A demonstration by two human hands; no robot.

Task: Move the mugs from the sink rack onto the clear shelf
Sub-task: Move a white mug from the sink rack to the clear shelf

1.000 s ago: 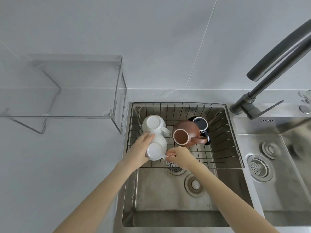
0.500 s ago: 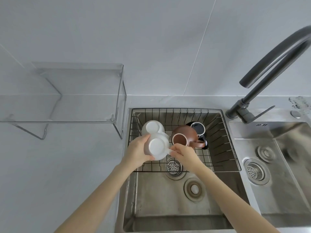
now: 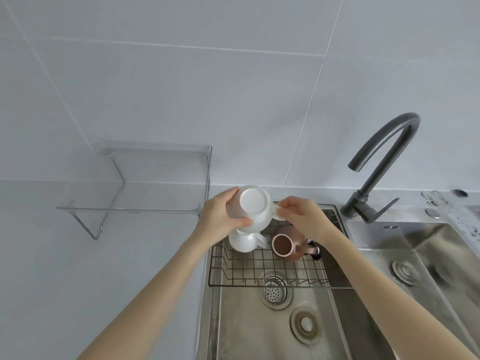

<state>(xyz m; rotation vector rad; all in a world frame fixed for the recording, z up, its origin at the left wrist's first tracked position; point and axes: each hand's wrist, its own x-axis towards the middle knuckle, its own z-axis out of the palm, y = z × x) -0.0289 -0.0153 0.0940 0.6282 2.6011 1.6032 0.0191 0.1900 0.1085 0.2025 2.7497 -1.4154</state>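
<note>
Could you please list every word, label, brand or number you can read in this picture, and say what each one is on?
No text can be read.
A small dark mark on the steel sink deck, just in front of the faucet: too small and blurred to read.
The held white mug, the other white mug, the brown mug and the clear shelf: no print visible.

Both forearms bare (no sleeves), left hand [image 3: 217, 219] and right hand [image 3: 302, 216] ungloved.

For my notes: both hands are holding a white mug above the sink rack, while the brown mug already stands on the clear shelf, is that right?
Not quite: the head view shows the brown mug lying in the sink rack, not on the clear shelf. The left hand and right hand do hold the white mug above it.
</note>
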